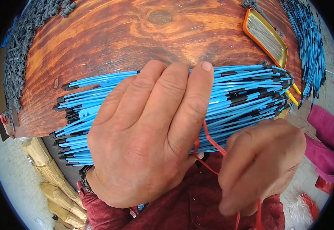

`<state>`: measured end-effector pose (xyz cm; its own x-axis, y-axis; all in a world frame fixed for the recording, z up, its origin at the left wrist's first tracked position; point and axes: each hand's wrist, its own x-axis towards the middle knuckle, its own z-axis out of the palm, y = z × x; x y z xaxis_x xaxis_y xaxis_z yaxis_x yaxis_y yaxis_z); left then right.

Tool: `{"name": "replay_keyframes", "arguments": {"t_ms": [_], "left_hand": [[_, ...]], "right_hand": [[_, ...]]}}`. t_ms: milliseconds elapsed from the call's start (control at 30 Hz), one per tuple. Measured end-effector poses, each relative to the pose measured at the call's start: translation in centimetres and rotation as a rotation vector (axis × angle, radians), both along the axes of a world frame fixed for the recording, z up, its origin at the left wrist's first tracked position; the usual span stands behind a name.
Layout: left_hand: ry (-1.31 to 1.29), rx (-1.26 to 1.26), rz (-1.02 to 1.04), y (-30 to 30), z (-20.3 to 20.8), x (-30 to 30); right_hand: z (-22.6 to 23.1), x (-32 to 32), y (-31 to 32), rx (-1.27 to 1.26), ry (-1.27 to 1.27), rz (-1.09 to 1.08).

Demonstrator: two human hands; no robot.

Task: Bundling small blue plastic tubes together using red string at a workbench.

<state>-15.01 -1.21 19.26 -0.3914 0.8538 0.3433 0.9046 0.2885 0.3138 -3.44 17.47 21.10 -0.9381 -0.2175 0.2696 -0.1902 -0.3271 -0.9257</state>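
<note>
A thick bundle of thin blue rods with black fittings lies across the near edge of the wooden table. My left hand is laid over the bundle's middle, fingers pressed together along its top, gripping it. Red string comes out from beneath that hand and runs to my right hand. The right hand is closed around the string, blurred a little by motion, and two red strands hang below it. Part of the string's path around the rods is hidden by my left hand and the bundle.
Dark grey plastic parts are heaped along the table's left edge. An orange-rimmed tray of thin metal pins stands at the far right, beside more blue rods. Yellow tool handles poke out past the bundle. Magenta cloth lies farther right.
</note>
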Motion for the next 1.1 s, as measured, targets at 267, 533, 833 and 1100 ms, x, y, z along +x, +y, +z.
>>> {"name": "replay_keyframes", "arguments": {"t_ms": [267,533,833,1100], "left_hand": [[0.116,-0.057,-0.018,-0.3,0.0,-0.6],[0.011,-0.073,-0.015,0.4,2.2,0.1],[0.116,-0.008,-0.145,-1.2,-1.1,-1.8],[0.026,-0.046,-0.097,-0.1,0.5,-1.3]], "right_hand": [[6.0,-0.5,1.5,0.68,-0.212,-0.147],[2.6,0.1,-0.6,1.063,0.215,-0.578],[2.2,-2.9,-0.9,1.252,0.277,-0.54],[1.0,-4.3,-0.1,1.423,0.422,-0.56]]}}
